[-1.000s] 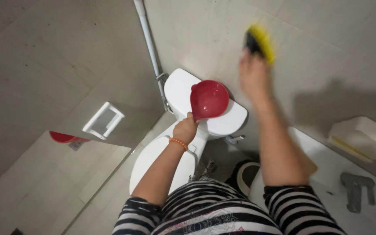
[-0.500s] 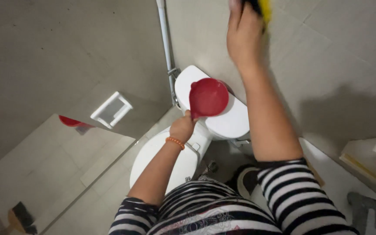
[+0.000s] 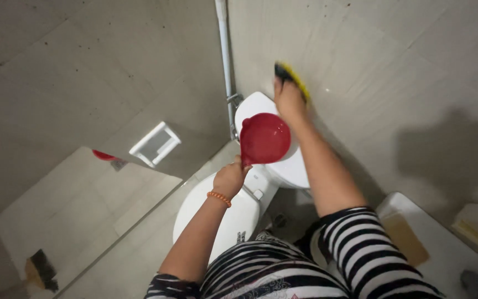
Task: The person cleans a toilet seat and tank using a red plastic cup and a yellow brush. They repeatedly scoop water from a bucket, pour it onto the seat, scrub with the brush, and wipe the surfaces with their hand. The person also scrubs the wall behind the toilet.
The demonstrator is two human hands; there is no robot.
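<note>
My left hand [image 3: 229, 178] grips the handle of a red plastic dipper [image 3: 265, 138], holding it upright over a white toilet [image 3: 233, 213] and its tank [image 3: 291, 166]. An orange bead bracelet sits on that wrist. My right hand [image 3: 289, 101] is raised against the grey tiled wall, closed on a yellow and black scrub brush [image 3: 290, 77] pressed to the tiles just above the tank. Both sleeves are black and white striped.
A metal pipe [image 3: 225, 66] runs down the wall corner to a valve beside the tank. A white paper holder [image 3: 155, 144] is fixed on the left wall. A white ledge [image 3: 416, 243] lies at the right. A brush [image 3: 40, 271] lies at bottom left.
My right hand with the brush has come down the wall, from high up to just above the tank. The dipper in my left hand has stayed over the toilet.
</note>
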